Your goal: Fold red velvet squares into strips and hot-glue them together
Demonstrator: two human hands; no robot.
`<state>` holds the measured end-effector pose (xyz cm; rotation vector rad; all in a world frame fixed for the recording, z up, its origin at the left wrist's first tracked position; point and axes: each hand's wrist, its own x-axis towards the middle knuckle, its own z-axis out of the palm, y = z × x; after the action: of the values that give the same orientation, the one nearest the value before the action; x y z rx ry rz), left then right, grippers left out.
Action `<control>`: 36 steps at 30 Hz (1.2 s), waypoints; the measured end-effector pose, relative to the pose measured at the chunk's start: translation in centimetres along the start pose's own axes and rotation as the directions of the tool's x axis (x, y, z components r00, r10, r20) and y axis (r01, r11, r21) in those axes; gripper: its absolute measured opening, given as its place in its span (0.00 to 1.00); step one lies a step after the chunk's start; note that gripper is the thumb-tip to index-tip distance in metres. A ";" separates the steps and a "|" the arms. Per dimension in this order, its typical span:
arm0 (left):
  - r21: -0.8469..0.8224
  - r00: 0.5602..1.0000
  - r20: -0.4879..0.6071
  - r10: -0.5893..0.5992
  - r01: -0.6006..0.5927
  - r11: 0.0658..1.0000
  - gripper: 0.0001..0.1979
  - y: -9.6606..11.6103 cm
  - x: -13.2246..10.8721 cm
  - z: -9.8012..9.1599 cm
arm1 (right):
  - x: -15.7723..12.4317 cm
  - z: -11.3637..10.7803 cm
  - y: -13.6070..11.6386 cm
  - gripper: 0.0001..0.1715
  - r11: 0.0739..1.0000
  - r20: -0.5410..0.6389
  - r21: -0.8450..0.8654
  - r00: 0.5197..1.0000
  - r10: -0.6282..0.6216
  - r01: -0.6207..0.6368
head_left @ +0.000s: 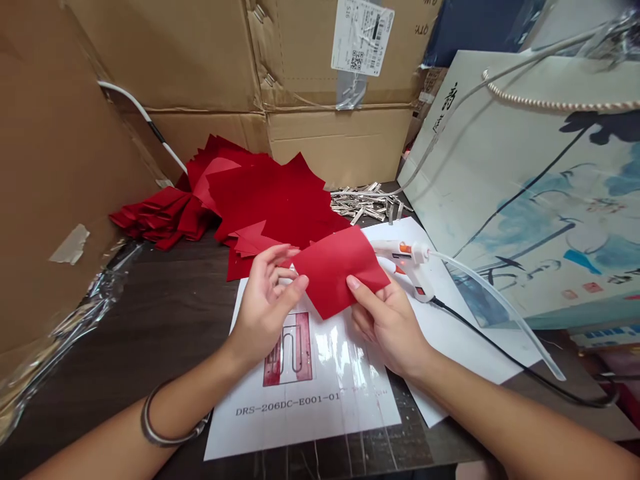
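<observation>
A flat red fabric piece [333,270] is held in my right hand [385,320], with the thumb on top and the fingers beneath. At its left edge is my left hand [265,300], fingers curved and apart, the thumb tip close to the piece; whether it touches is hard to tell. Below both hands lies a white printed sheet [280,427] with a red-and-white picture and a line of text. A white glue gun [417,277] with an orange switch rests just beyond my right hand.
Red fabric pieces [270,193] are heaped at the back, beside a pile of metal clips [370,203]. Cardboard walls [200,73] stand behind and left. A large paper bag [550,200] stands right. The black cable [480,340] runs right from the glue gun.
</observation>
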<state>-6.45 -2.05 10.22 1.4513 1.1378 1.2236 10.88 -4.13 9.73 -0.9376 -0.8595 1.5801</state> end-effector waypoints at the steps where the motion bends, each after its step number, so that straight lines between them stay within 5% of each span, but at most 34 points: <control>1: -0.017 0.995 0.047 -0.093 0.094 0.995 0.24 0.1 0.0 0.1 | -0.1 0.0 -0.1 0.16 1.000 -0.001 0.016 1.000 -0.002 0.002; 5: -0.098 0.958 0.201 -0.205 0.228 0.969 0.17 0.5 0.1 0.3 | -0.2 0.0 0.0 0.14 0.998 -0.020 0.051 0.999 0.035 -0.034; 9: -0.139 0.966 0.193 -0.175 0.203 0.969 0.11 0.7 0.3 0.2 | -0.1 -0.4 -0.1 0.13 0.999 -0.033 0.034 0.999 0.041 -0.040; 23: -0.213 0.971 0.107 -0.214 0.232 0.949 0.12 0.6 0.3 0.1 | 0.3 -0.8 0.3 0.13 0.999 0.003 0.049 1.000 0.017 -0.017; 30: -0.141 0.986 0.061 -0.158 0.165 0.976 0.06 0.3 0.4 -0.3 | 0.1 -0.8 -0.2 0.14 0.992 -0.052 -0.117 0.997 -0.053 0.047; 36: -0.163 0.992 0.104 -0.076 0.093 0.982 0.14 0.2 0.5 -0.8 | 0.3 -1.3 -0.4 0.10 0.960 0.082 -0.251 0.991 -0.104 0.122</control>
<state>-7.14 -1.51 10.56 1.3086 0.9955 1.1483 12.16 -3.65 9.51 -1.0005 -1.1657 1.4313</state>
